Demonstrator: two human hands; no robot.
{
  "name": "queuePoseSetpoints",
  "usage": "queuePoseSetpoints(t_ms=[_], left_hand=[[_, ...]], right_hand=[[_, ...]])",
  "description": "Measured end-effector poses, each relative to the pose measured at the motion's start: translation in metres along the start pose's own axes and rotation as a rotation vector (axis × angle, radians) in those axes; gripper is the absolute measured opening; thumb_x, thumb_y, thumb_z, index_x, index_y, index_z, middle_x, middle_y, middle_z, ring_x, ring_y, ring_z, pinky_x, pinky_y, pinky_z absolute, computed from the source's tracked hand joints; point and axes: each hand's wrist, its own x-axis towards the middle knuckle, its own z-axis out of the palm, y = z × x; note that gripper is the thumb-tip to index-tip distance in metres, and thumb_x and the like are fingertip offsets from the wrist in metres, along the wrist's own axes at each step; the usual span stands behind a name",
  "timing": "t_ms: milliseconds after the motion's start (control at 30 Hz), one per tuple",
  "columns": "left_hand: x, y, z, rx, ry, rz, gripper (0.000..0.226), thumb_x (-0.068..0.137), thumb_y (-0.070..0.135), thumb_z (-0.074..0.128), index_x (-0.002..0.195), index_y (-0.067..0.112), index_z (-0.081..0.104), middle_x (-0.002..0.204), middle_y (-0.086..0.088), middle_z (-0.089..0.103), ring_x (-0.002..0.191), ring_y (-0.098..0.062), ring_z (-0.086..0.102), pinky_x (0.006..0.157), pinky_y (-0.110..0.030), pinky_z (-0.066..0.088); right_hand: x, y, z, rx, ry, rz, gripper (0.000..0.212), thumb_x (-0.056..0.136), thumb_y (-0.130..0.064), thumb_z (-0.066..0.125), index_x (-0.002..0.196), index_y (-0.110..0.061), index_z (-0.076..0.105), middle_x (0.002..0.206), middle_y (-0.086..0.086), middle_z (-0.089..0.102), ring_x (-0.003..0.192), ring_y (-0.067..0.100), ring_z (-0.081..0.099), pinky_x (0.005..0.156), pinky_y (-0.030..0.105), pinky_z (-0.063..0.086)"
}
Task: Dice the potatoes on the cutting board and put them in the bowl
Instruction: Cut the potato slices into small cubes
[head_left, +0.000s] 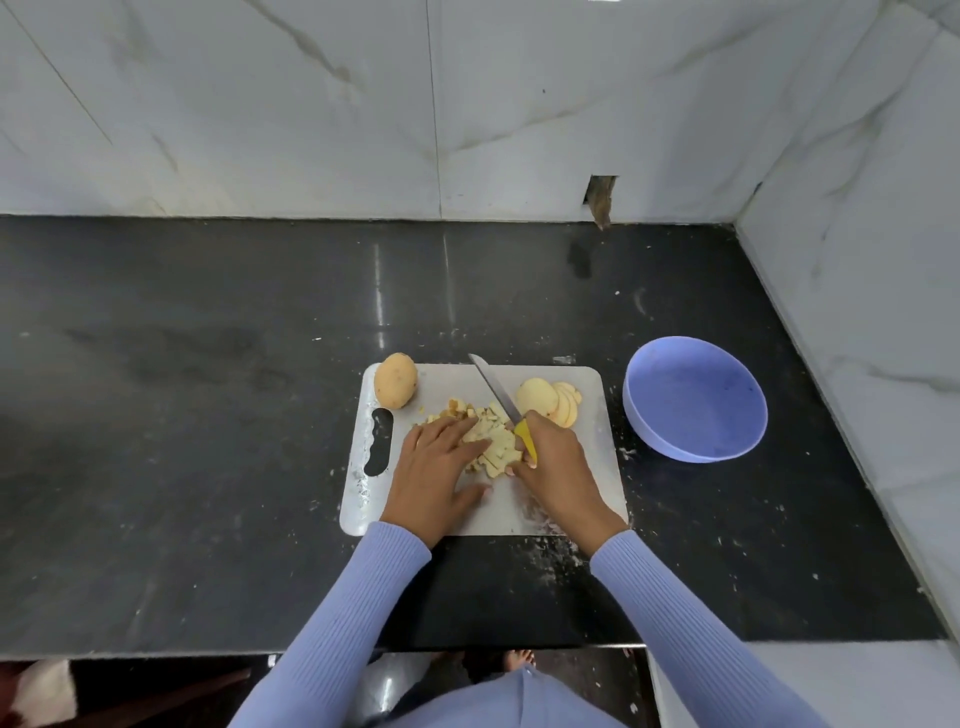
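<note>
A grey cutting board (571, 499) lies on the black counter. A whole potato (396, 380) sits at its far left corner. Round potato slices (553, 401) lie fanned at the far right. In the middle is a pile of cut potato pieces (496, 441). My left hand (434, 475) rests flat on the pile's left side, fingers straight. My right hand (558, 467) grips the yellow handle of a knife (496, 391), whose blade points away to the far left over the pieces. The purple bowl (696, 397) stands to the right of the board with nothing in it.
White marble walls close the counter at the back and on the right (857, 312). A small hole in the back wall (602, 200) sits above the counter. Potato crumbs speckle the counter (208, 415) around the board. The counter's front edge (467, 647) is near my body.
</note>
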Motion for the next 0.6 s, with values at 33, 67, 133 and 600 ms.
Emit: queuePoseSetpoints(t_ms=[33, 67, 133, 600], left_hand=[[0.002, -0.001, 0.000, 0.003, -0.016, 0.010, 0.058, 0.060, 0.035, 0.084, 0.113, 0.019, 0.068, 0.129, -0.006, 0.059, 0.120, -0.031, 0.052, 0.098, -0.044, 0.036], [0.004, -0.001, 0.000, 0.008, -0.014, 0.017, 0.061, 0.059, 0.038, 0.082, 0.114, 0.017, 0.068, 0.129, -0.007, 0.059, 0.120, -0.032, 0.053, 0.099, -0.043, 0.035], [0.008, -0.002, -0.001, 0.017, 0.018, 0.036, 0.059, 0.059, 0.042, 0.075, 0.111, 0.016, 0.069, 0.124, -0.008, 0.062, 0.114, -0.032, 0.057, 0.098, -0.036, 0.031], [0.019, -0.003, 0.004, -0.027, 0.142, 0.087, 0.036, 0.068, 0.008, 0.080, 0.102, 0.017, 0.072, 0.113, -0.006, 0.067, 0.104, -0.032, 0.060, 0.088, -0.042, 0.046]], right_hand=[[0.003, -0.001, -0.001, 0.019, -0.014, -0.019, 0.027, 0.082, -0.009, 0.070, 0.089, -0.020, 0.046, 0.088, -0.001, 0.060, 0.077, 0.016, 0.055, 0.060, 0.020, 0.036], [0.007, 0.000, -0.002, 0.036, -0.033, -0.032, 0.024, 0.083, -0.008, 0.068, 0.092, -0.020, 0.048, 0.091, 0.001, 0.063, 0.079, 0.015, 0.057, 0.060, 0.017, 0.037], [0.010, 0.002, -0.010, 0.087, -0.062, -0.033, 0.019, 0.087, -0.008, 0.064, 0.091, -0.019, 0.050, 0.097, 0.003, 0.068, 0.085, 0.016, 0.061, 0.065, 0.018, 0.043], [-0.001, 0.006, -0.003, 0.063, -0.004, 0.117, 0.037, 0.079, -0.014, 0.075, 0.087, -0.023, 0.040, 0.088, -0.002, 0.061, 0.075, 0.011, 0.058, 0.057, 0.017, 0.039]])
